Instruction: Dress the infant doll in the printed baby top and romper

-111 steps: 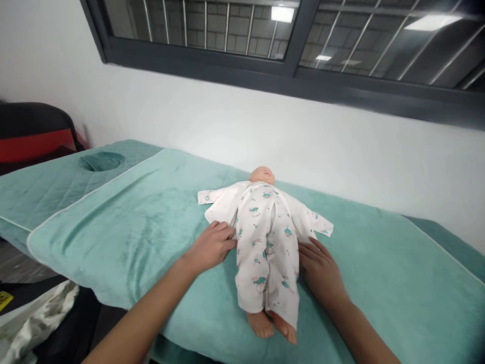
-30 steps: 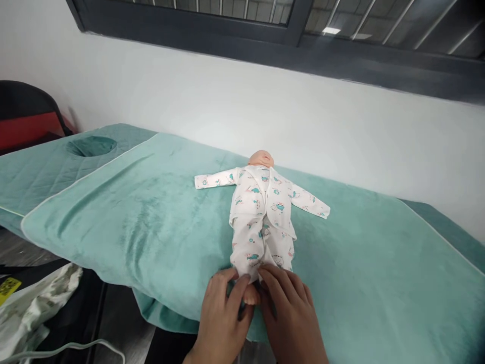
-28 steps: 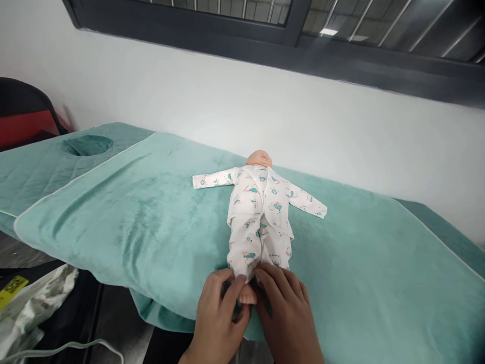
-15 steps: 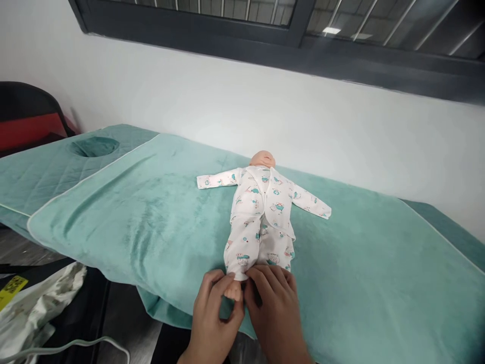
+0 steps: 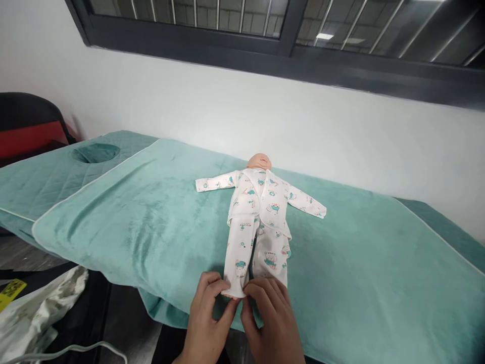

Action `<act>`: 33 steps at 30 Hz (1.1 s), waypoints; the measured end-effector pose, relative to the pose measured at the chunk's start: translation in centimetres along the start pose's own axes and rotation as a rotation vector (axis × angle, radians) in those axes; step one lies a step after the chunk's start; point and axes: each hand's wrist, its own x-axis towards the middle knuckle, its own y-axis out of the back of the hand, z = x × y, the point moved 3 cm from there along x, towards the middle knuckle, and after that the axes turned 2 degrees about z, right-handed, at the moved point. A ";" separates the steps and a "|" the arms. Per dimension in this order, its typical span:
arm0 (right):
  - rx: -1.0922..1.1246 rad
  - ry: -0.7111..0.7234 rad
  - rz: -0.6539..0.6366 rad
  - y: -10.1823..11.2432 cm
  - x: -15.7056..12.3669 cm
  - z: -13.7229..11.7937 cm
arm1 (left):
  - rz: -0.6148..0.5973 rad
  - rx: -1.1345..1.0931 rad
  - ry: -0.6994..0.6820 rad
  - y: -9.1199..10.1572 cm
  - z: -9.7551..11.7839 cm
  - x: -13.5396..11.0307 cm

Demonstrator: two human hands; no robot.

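Observation:
A baby doll (image 5: 259, 162) lies on its back on the green sheet, its arms spread. It wears a white printed wrap top (image 5: 261, 197) and matching pants (image 5: 239, 253). At the near end of the pant leg on the left, my left hand (image 5: 207, 311) pinches one side of the cuff. My right hand (image 5: 271, 313) grips the cuff's other side between thumb and fingers. Just a sliver of the doll's foot shows below the hem. The end of the other pant leg is partly hidden behind my right hand.
The green sheet (image 5: 364, 263) covers a massage bed with a face hole (image 5: 96, 152) at the left. A white wall (image 5: 341, 136) and a barred window stand behind it. At lower left are a crumpled white bag (image 5: 45, 303), a cable (image 5: 87, 346) and a black-and-red chair (image 5: 32, 126) farther back.
The cuff has been drawn down toward me, and the pant leg is straighter. The doll's foot, plainly visible before, is now nearly covered. Both hands have moved slightly nearer.

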 end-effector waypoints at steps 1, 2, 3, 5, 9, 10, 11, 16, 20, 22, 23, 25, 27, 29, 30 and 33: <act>-0.009 0.015 0.001 0.0 -0.1 0.0 | -0.002 0.006 -0.006 0.0 0.0 -0.1; -0.017 0.030 -0.001 0.0 -0.3 0.1 | -0.008 0.015 -0.015 0.0 0.0 -0.2; -0.025 0.045 -0.006 0.0 -0.4 0.1 | -0.020 0.025 -0.033 0.0 0.0 -0.3; -0.039 0.086 -0.025 0.0 -1.0 0.4 | -0.051 0.047 -0.074 -0.2 0.0 -0.5; -0.039 0.160 -0.026 0.7 -2.4 1.4 | -0.087 0.073 -0.148 -0.5 0.2 -1.0; -0.031 0.151 -0.003 1.1 -2.8 1.8 | -0.079 0.081 -0.157 -0.6 0.2 -1.0; -0.028 0.121 0.030 1.5 -3.1 2.3 | -0.065 0.092 -0.163 -0.6 0.3 -1.0; -0.131 -0.099 0.162 2.9 -4.5 4.7 | -0.060 0.166 -0.156 -1.0 1.1 -0.7; -0.129 -0.156 0.077 2.1 -5.0 5.7 | -0.070 0.190 -0.168 -1.7 1.9 -0.4; -0.121 -0.193 0.061 1.8 -5.2 6.1 | -0.098 0.208 -0.193 -2.1 2.4 0.0; -0.117 -0.210 0.058 1.6 -5.1 6.2 | -0.123 0.222 -0.206 -2.4 2.6 0.2; -0.098 -0.233 0.054 1.6 -5.0 6.4 | -0.182 0.256 -0.228 -2.9 3.0 0.9; -0.061 -0.245 0.060 1.8 -4.7 6.4 | -0.223 0.286 -0.246 -3.2 3.3 1.4; -0.006 -0.264 0.072 2.1 -4.6 6.3 | -0.258 0.301 -0.259 -3.4 3.6 1.8; 0.029 -0.275 0.074 2.3 -4.5 6.2 | -0.272 0.300 -0.264 -3.4 3.7 1.9; 0.125 -0.275 0.057 2.9 -4.6 5.7 | -0.287 0.276 -0.280 -3.4 4.3 2.0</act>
